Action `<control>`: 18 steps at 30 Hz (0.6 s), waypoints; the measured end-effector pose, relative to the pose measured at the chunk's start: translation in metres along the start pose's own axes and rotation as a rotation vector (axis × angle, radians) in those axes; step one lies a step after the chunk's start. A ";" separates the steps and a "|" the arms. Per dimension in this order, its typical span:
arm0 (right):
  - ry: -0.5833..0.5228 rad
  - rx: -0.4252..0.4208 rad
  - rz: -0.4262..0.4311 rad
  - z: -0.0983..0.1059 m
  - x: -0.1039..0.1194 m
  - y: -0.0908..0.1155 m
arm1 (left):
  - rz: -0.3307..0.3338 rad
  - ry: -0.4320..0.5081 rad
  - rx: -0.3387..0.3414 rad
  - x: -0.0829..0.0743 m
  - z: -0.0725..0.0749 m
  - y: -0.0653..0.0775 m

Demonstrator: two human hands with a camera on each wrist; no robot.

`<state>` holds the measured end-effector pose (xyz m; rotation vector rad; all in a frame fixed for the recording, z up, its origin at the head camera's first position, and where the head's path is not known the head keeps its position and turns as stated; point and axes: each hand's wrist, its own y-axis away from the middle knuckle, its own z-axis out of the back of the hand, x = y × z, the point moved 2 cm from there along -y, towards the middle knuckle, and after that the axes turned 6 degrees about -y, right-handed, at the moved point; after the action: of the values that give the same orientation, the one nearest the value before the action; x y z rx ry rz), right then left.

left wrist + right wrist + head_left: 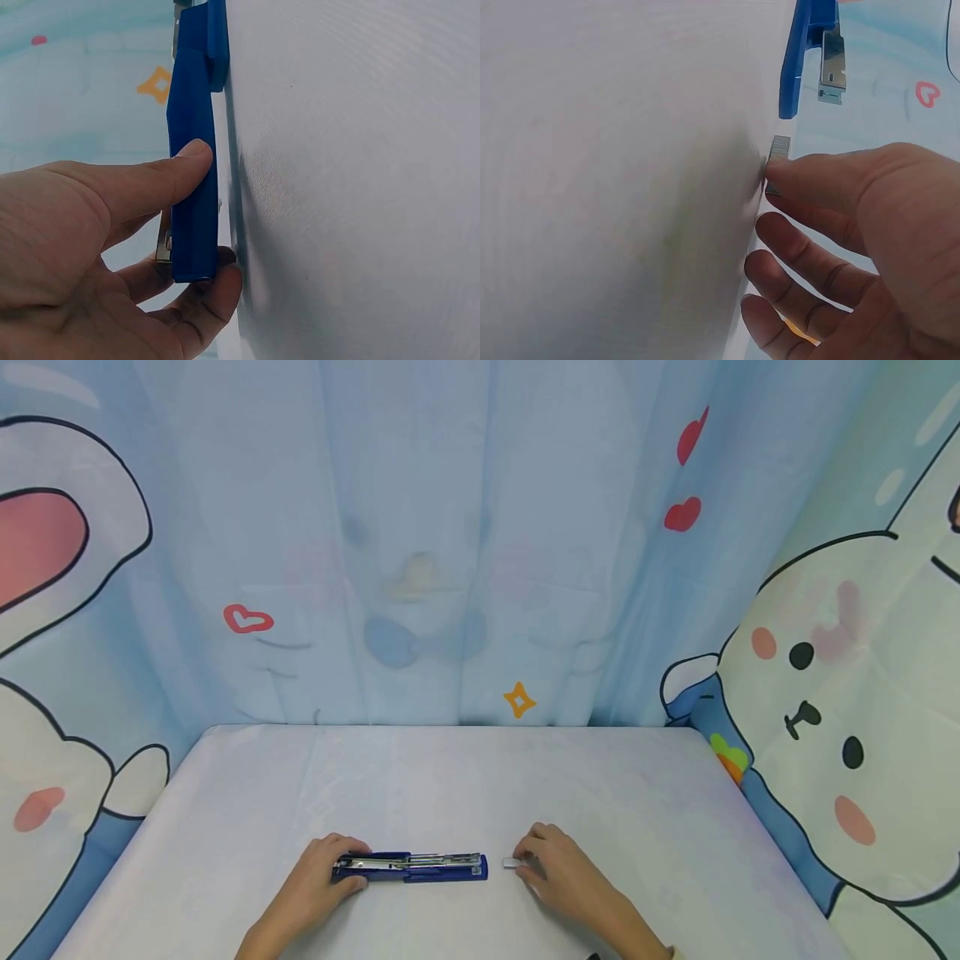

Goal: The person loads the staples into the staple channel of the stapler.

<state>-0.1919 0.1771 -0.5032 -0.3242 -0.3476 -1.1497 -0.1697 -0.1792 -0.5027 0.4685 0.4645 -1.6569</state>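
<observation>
A blue stapler (446, 872), opened so that its metal staple channel shows, lies lengthwise on the white-covered table. My left hand (315, 878) grips its left end, the thumb on the near side and the fingers round the far side. In the left wrist view the thumb presses on the blue body of the stapler (193, 112). Just beyond the stapler's right end, my right hand (558, 870) pinches a short strip of staples (781, 145) between thumb and index finger. A small gap separates strip and stapler. The other right-hand fingers are loosely bent.
The table's white cloth (420, 793) spreads beneath both hands. Behind it hangs a light blue curtain (420, 510) with printed hearts and cartoon rabbits. A small dark object (594, 956) peeks in at the bottom edge, too cut off to identify.
</observation>
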 end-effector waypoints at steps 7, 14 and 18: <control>-0.047 -0.006 0.000 0.001 -0.001 0.001 | -0.051 -0.012 0.009 -0.002 0.000 0.001; -0.151 -0.011 -0.018 0.004 -0.006 0.001 | -0.087 -0.004 0.013 0.000 -0.001 -0.002; -0.191 -0.026 -0.024 0.007 -0.008 0.000 | -0.085 0.006 0.026 0.000 -0.001 -0.004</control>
<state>-0.1957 0.1865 -0.5004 -0.4549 -0.5057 -1.1507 -0.1735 -0.1780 -0.5035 0.4786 0.4738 -1.7449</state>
